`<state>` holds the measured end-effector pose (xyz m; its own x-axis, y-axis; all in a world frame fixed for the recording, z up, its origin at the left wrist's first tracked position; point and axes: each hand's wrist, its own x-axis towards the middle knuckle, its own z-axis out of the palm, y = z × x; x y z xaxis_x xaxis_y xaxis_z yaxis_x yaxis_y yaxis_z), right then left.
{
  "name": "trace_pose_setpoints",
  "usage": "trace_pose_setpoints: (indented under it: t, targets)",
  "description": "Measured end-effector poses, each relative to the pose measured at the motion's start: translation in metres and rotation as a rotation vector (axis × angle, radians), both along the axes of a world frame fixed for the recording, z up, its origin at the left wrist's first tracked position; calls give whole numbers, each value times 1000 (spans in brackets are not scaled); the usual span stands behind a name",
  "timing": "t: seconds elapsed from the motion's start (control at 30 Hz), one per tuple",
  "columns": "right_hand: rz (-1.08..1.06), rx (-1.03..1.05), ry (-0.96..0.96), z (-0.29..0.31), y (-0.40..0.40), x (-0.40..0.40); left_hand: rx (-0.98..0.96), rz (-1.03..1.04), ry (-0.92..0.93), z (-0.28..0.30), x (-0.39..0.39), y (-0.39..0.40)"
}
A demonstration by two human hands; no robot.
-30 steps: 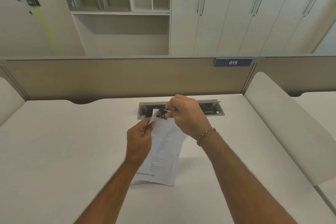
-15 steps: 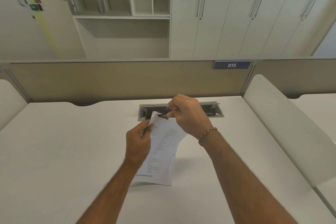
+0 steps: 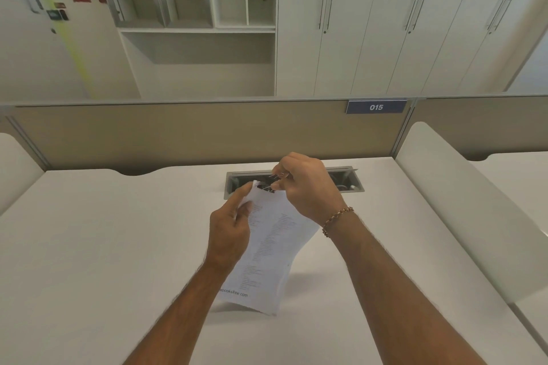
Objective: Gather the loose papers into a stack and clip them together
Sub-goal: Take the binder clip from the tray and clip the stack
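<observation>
Papers: thin stack of white printed paper sheets, held up off the white desk top, tilted, lower edge hanging just above the desk toward 6 o'clock, top edge up at 12 o'clock. Left hand at 9 o'clock of the stack, fingers curled closed, thumb and fingertips pinching the left edge of the sheets near the top. Right hand at 1 o'clock of the stack, fingers bent tight, thumb and forefinger squeezing the silver wire handles of a small black binder clip. Clip sits at the stack's top edge, about 12 o'clock; black body touching the paper, whether the clip mouth fully bites the sheets cannot tell, partly hidden by fingers. Gold chain bracelet on right wrist. Grey rectangular cable slot in the desk behind the hands at 12 o'clock. Beige partition panel beyond, blue tag reading 015 at 1 o'clock. White cabinets with metal handles further back.
</observation>
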<state>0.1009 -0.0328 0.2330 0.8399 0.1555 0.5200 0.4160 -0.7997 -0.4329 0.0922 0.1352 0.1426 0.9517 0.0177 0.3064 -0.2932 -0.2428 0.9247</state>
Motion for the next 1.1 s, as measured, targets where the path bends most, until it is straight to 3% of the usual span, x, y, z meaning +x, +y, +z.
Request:
trace_pose_setpoints:
  t: [0.5,0.8,0.9,1.0,1.1]
  targets:
    - [17,48,65,10,-10,8,135,-49,12,-1,9,5]
    - [-171,786,249,-30,-39,8,156,126,56,-5,17,17]
    - [-449,1018,431,-77,-60,17,149,203,67,-6,18,24]
    - [-718,969,758,-139,-80,20,150,232,99,-9,19,30]
    - [-796,904,901,-185,-86,12,120,253,131,-13,20,34]
